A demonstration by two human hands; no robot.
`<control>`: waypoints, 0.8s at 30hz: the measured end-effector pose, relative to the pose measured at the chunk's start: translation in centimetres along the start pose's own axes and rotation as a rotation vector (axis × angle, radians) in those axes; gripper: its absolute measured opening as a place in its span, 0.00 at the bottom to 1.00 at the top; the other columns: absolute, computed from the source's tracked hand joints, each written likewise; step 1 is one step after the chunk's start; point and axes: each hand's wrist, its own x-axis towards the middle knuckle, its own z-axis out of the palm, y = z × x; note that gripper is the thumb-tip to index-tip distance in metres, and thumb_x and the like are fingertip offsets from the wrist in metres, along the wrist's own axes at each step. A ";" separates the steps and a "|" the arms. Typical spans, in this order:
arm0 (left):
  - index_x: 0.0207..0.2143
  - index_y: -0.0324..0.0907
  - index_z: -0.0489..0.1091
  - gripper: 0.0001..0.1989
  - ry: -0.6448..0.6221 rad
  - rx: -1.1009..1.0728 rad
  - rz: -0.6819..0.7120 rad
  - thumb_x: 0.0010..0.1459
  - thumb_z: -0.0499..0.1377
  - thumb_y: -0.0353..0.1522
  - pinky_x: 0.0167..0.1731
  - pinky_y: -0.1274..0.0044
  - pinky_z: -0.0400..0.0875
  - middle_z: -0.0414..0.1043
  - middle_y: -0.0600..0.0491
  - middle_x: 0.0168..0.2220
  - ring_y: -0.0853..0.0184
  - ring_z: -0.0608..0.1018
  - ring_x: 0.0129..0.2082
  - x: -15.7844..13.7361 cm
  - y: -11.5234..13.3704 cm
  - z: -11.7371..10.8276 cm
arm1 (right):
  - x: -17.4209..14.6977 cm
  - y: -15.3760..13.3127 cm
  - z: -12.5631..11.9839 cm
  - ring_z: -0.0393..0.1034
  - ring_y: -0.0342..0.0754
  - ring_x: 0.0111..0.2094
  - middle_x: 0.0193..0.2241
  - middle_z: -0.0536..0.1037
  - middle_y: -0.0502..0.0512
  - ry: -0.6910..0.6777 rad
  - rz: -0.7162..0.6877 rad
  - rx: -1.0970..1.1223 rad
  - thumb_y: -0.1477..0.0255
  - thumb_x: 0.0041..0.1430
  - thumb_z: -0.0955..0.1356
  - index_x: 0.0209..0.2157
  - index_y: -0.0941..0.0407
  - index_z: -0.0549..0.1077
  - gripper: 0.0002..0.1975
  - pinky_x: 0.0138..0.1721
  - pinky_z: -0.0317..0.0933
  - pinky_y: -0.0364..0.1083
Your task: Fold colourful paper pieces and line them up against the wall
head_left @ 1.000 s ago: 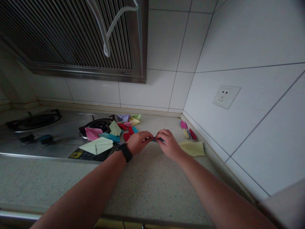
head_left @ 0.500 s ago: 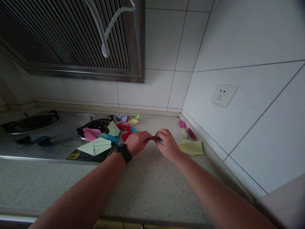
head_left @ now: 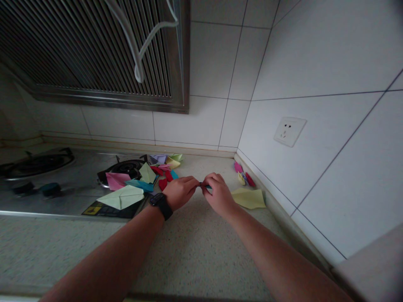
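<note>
Above the speckled counter, my left hand [head_left: 181,192] and my right hand [head_left: 218,193] meet fingertip to fingertip. Both are closed, pinching a small dark piece of folded paper [head_left: 201,184] between them; most of it is hidden by the fingers. A black watch is on my left wrist. Left of that hand lie folded papers: a pale green one [head_left: 121,197], a blue one [head_left: 140,185], a pink one [head_left: 117,180] and red ones [head_left: 163,183]. A yellow sheet [head_left: 248,198] lies flat just right of my right hand.
A gas stove [head_left: 67,201] with two burners is at the left, partly under the folded papers. Small magenta, yellow and red folded papers [head_left: 249,179] rest by the right wall. A range hood [head_left: 110,98] with a white cable [head_left: 137,63] hangs above. The wall carries a socket [head_left: 289,131].
The view has shifted slightly, so the surroundings sit a little lower and further left. Both hands keep their pinch on the paper, with only slight finger movement.
</note>
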 end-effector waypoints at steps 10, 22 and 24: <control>0.39 0.43 0.70 0.07 0.052 0.086 -0.058 0.63 0.53 0.28 0.36 0.76 0.68 0.75 0.53 0.37 0.67 0.75 0.37 -0.1 -1.0 -0.9 | 0.5 1.5 -0.9 0.67 0.50 0.39 0.35 0.75 0.53 -0.063 -0.065 0.057 0.81 0.54 0.69 0.36 0.54 0.71 0.10 0.43 0.61 0.49; 0.39 0.42 0.72 0.05 0.040 -0.028 -0.013 0.60 0.58 0.32 0.43 0.72 0.68 0.74 0.50 0.38 0.64 0.72 0.41 0.1 -0.6 -0.1 | 0.2 1.4 -0.7 0.66 0.48 0.35 0.30 0.74 0.52 -0.089 -0.073 0.032 0.81 0.54 0.68 0.32 0.54 0.72 0.07 0.39 0.61 0.47; 0.38 0.42 0.72 0.05 0.053 -0.057 -0.004 0.61 0.57 0.32 0.43 0.72 0.67 0.74 0.51 0.37 0.65 0.72 0.39 0.1 -0.7 0.0 | 0.2 1.2 -0.7 0.66 0.48 0.35 0.31 0.74 0.52 -0.106 -0.085 0.042 0.80 0.55 0.68 0.33 0.54 0.72 0.06 0.40 0.61 0.46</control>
